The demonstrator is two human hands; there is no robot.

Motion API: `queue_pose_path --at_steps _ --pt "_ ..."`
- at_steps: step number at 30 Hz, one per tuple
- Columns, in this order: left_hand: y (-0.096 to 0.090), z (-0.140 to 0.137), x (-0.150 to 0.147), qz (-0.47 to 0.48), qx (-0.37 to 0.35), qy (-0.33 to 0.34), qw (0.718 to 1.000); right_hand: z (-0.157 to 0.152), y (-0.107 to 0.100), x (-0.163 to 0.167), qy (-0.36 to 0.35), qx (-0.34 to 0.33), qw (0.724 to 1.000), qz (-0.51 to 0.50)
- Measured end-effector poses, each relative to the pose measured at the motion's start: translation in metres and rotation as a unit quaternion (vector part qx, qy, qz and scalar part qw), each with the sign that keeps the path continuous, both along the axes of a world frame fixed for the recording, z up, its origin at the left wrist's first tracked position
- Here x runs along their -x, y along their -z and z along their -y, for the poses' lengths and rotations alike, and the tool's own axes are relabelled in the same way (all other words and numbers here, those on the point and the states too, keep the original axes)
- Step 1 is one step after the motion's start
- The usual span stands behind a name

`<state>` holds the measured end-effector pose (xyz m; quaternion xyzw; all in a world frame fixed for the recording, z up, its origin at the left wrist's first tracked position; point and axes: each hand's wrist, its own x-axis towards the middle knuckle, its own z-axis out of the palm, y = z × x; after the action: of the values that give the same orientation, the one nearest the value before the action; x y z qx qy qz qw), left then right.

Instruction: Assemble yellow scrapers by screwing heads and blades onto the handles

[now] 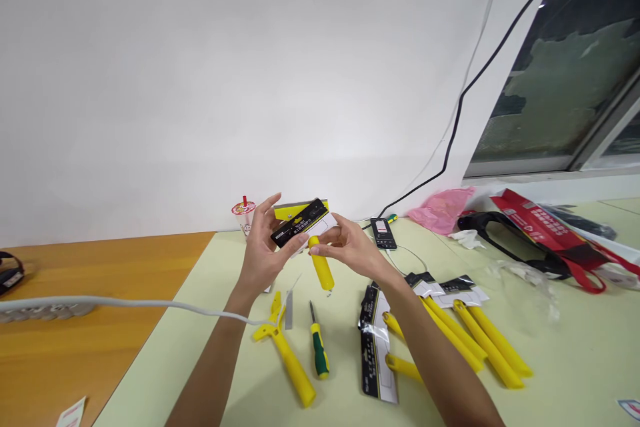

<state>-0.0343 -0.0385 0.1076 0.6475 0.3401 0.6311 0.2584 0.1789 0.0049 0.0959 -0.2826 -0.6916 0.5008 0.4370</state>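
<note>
A yellow scraper (323, 272) hangs between my two hands, its handle pointing down toward me and its blade end up. A black-and-white printed card (299, 223) lies across its head. My left hand (265, 247) grips the card and scraper head from the left, thumb along the card's lower edge. On the other side, my right hand (347, 247) pinches the top of the handle near the card, its fingers partly hidden behind. Below on the table are a yellow scraper frame (293, 363), a bare metal blade (289, 310) and a green-and-yellow screwdriver (319, 350).
Several yellow-handled scrapers with printed cards (377, 363) lie at right, partly behind my forearm. Farther back are a phone (383, 233), a pink plastic bag (443, 210) and a red bag (545, 227). A lidded cup (244, 212) stands by the wall; a pale cable (150, 303) crosses from the left.
</note>
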Motion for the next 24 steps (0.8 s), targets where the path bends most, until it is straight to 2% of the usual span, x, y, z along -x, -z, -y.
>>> queue_pose_path --at_steps 15,20,24 --pt "-0.002 0.005 0.004 0.001 0.057 0.041 0.998 0.003 -0.005 0.001 0.001 0.003 1.0 0.011" --pt "-0.004 0.004 0.007 0.006 0.058 0.04 0.997 0.0 0.003 0.001 0.011 0.027 1.0 0.01" --pt "-0.008 0.004 0.008 0.01 0.053 0.013 0.998 -0.002 0.008 0.002 -0.006 0.031 0.999 -0.001"
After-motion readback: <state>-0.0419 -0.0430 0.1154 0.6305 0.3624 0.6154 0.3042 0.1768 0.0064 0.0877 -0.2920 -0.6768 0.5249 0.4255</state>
